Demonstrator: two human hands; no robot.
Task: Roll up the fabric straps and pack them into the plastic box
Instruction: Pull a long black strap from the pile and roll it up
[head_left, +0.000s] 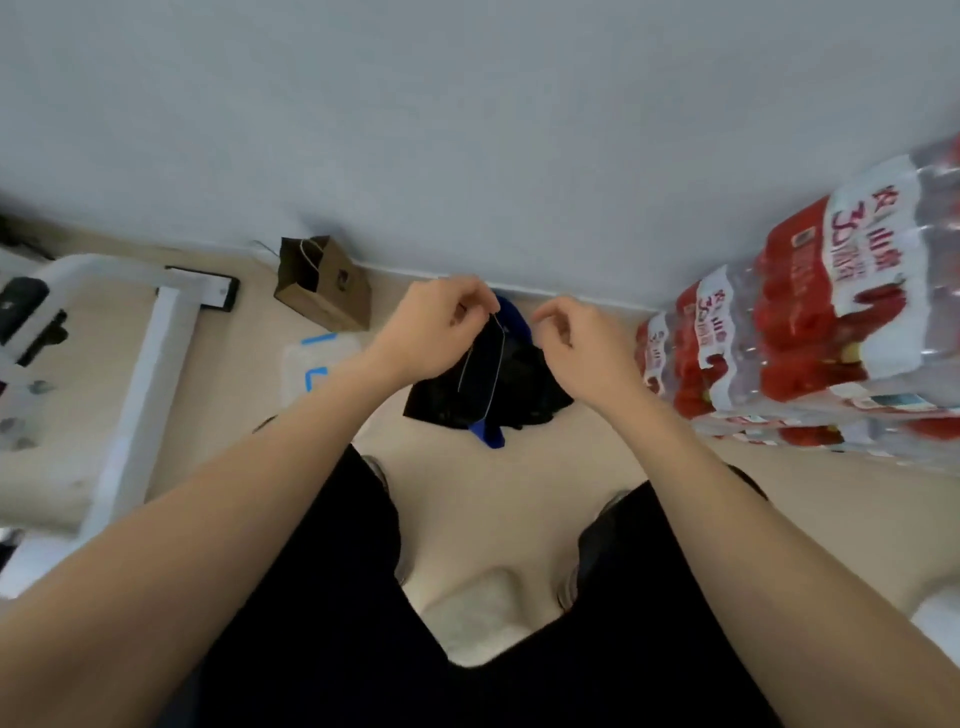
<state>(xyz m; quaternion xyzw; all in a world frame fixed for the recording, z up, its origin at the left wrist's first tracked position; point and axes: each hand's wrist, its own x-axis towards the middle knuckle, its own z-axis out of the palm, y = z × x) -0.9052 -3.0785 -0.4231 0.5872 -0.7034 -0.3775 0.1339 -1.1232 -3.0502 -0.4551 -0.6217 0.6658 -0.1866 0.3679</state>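
Observation:
A black fabric strap (480, 371) with pale edges and a blue end hangs from my left hand (441, 317), which pinches its top end. Below it on the floor lies a dark pile of straps (530, 387) with some blue fabric. My right hand (576, 332) hovers just right of the strap with fingers curled and nothing visibly in them. A clear plastic box (311, 364) with blue clips sits on the floor to the left of my left forearm, partly hidden by it.
A brown paper bag (319, 283) stands by the wall at the back left. Stacked packs of bottled water (810, 317) with red labels line the right side. A white table frame (140, 379) is at left. My legs and shoes are below.

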